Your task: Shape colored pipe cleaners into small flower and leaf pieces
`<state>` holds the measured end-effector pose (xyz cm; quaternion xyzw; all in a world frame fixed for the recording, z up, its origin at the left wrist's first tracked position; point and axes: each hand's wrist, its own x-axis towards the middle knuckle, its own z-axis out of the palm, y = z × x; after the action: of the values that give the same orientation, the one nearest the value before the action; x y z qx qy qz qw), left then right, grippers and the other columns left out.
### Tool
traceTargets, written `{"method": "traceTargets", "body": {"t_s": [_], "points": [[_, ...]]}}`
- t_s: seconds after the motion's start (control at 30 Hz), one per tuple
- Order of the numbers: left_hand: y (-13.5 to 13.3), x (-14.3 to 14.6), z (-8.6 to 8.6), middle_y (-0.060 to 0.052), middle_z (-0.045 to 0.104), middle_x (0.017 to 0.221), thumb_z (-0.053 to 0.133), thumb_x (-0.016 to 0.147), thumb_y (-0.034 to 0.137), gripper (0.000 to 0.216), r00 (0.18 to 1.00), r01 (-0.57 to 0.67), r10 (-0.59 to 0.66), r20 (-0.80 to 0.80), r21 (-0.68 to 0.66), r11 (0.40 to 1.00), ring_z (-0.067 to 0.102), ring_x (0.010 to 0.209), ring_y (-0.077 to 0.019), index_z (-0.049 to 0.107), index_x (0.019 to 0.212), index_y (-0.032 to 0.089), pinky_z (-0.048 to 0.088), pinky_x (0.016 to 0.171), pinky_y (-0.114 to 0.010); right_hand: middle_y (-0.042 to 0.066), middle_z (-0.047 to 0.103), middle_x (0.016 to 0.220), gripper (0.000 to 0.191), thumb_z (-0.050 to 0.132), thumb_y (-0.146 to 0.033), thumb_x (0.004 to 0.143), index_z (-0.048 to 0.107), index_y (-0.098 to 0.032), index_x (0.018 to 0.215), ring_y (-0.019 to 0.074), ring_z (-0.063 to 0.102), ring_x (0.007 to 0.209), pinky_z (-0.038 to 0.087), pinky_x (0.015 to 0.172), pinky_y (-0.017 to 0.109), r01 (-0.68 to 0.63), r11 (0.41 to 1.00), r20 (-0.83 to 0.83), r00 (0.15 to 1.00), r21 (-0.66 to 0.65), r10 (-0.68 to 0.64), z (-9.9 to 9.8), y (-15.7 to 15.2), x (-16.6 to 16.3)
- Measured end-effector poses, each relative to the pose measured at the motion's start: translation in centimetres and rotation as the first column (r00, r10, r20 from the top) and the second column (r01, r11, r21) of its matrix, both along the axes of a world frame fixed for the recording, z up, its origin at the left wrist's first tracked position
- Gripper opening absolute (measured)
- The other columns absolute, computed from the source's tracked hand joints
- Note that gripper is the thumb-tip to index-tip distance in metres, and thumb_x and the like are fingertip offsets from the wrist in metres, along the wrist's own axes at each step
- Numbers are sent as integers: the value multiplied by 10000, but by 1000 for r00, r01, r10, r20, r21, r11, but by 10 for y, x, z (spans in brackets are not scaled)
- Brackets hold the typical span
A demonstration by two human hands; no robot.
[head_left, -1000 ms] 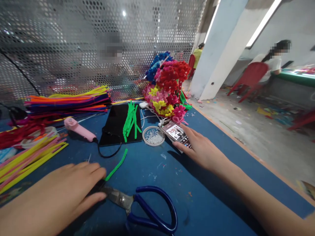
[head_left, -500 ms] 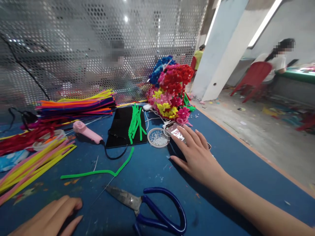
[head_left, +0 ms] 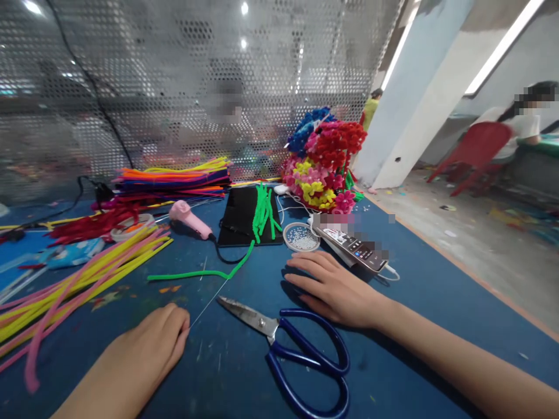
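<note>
My left hand (head_left: 152, 343) is closed over the table, fingers curled on the end of a thin wire (head_left: 208, 304). That wire leads to a bent green pipe cleaner (head_left: 192, 273), which lies on the blue tabletop. Flat and open, my right hand (head_left: 334, 285) rests with its fingers spread just in front of a round dish of small white beads (head_left: 302, 240). Between the hands lie large scissors (head_left: 279, 340) with dark blue handles, blades partly closed. A phone (head_left: 353, 247) with a white cable sits behind the right hand.
Green pipe cleaners (head_left: 264, 212) lie on a black tablet (head_left: 236, 218). A pink hot glue gun-like tool (head_left: 190, 220) is left of it. Yellow and pink stems (head_left: 100, 273) cover the left side. Fuzzy flowers (head_left: 325, 157) stand before a perforated metal panel (head_left: 174, 87). A person sits far right.
My right hand has drawn back from the phone toward me and left. My left hand has moved forward and closed on the wire. The view has shifted left.
</note>
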<state>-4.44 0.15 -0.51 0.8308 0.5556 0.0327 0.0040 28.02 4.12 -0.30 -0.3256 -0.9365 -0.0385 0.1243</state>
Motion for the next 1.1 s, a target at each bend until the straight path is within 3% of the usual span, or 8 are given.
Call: {"method": "traceTargets", "body": {"t_s": [0.07,0.2,0.37,0.5,0.57,0.8,0.97,1.1], "points": [[-2,9,11,-34,608,732,336,818,189,265,996,6,-13,-91,-76,997,607,676,-176,590,746,200,470,563,-262,85,493,1228,332,443,-208,846,497,-187,1173,209,364,1197,311,999,413,-37,996,9,999,83,36,-1,5,-5],[-8,18,18,-56,598,788,292,845,156,299,983,2,-20,-184,-97,995,604,760,-211,586,794,179,480,625,-326,87,503,1211,359,436,-167,842,469,-194,1198,205,369,1190,314,978,413,-114,978,33,993,175,109,-6,15,-33],[-12,17,11,-76,586,909,316,867,219,248,996,1,-5,-94,-44,999,587,873,-221,550,931,170,481,691,-331,89,515,1165,272,350,-212,901,496,-171,1127,191,418,1114,355,890,353,-238,945,134,968,224,212,-9,30,-93],[-10,11,10,-80,576,943,386,842,261,214,998,-56,57,17,-31,998,586,878,-220,523,971,159,460,718,-317,71,579,926,188,375,-197,894,551,-141,932,187,490,905,366,759,318,-268,941,276,939,208,207,1,37,-126],[-8,8,13,-63,586,921,397,830,273,192,996,-69,72,59,-52,996,594,828,-211,531,926,173,447,690,-308,61,577,858,154,412,-201,881,553,-139,873,181,493,840,355,722,303,-253,946,316,931,204,181,5,37,-132],[4,1,27,-57,627,759,422,770,244,187,984,-22,52,173,-171,985,583,708,-185,569,676,177,368,576,-253,86,556,918,158,461,-258,865,545,-126,885,174,498,860,350,737,280,-83,977,268,963,197,28,5,36,-124],[28,10,46,-66,639,703,440,754,279,214,870,98,9,494,-192,976,584,706,-179,564,625,163,403,616,-253,57,546,833,74,455,-148,854,525,-131,869,145,501,750,352,667,251,-44,952,197,980,304,-17,21,10,-122],[31,21,55,-35,630,695,377,778,283,241,725,209,63,686,-307,929,536,539,-99,556,692,146,389,492,-200,44,539,816,80,447,-153,860,523,-136,879,131,494,710,347,626,232,-10,926,70,997,377,-18,28,-13,-120]]}}
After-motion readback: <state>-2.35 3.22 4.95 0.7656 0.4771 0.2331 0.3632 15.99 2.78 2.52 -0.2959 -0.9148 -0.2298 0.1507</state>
